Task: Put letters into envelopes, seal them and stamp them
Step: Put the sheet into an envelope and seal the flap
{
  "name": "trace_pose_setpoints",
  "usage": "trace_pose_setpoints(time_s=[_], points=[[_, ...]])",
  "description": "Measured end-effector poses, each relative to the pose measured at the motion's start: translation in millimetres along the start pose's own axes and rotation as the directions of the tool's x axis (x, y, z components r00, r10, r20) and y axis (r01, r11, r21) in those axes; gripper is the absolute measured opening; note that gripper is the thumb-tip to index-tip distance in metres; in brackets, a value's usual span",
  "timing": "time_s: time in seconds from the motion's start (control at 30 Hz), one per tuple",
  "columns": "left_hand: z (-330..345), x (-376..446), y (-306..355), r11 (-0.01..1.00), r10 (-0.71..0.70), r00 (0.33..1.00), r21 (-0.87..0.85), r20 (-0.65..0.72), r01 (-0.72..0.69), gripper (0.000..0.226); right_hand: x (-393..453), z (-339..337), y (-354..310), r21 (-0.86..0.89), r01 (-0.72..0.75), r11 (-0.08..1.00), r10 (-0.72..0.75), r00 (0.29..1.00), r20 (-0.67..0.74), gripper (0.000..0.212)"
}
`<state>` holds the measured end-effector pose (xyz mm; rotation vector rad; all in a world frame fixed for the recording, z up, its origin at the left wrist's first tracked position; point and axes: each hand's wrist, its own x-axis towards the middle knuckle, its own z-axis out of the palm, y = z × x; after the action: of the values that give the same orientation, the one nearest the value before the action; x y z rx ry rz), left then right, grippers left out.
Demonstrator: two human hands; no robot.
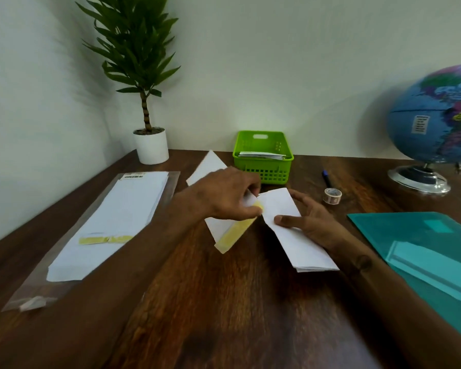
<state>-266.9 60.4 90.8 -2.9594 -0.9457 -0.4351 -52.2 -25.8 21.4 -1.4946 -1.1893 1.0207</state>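
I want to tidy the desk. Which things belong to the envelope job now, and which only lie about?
In use: envelope, yellow strip, left hand, right hand, envelope pack.
Idle: plant, globe, green basket, pen, tape roll, teal folder.

A dark wooden table point(224, 302) stands in a corner between two plain pale walls point(277, 62). On its far edge a potted plant point(141, 75) stands in the corner at the left, and a globe point(437, 115) on a chrome stand at the right. Soft, even light fills the room.
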Motion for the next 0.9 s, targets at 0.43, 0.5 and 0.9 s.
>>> trace_pose_setpoints(time_s=[0.43,0.5,0.9], points=[[67,-52,-55,0.928,-0.218,0.969,-0.282,0.118,0.244,0.06,8,-35,6,-0.16,0.051,0.986,-0.065,0.994,-0.086,0.07],[69,-55,-57,0.93,-0.21,0.972,-0.284,0.104,0.232,0.055,6,-34,2,-0.198,0.009,0.98,-0.012,1.0,-0.012,0.063],[57,-62,-50,0.982,-0.143,0.99,-0.125,0.008,0.143,0.047,-10,-27,-6,-0.183,-0.114,0.976,0.189,0.864,0.467,0.039]])
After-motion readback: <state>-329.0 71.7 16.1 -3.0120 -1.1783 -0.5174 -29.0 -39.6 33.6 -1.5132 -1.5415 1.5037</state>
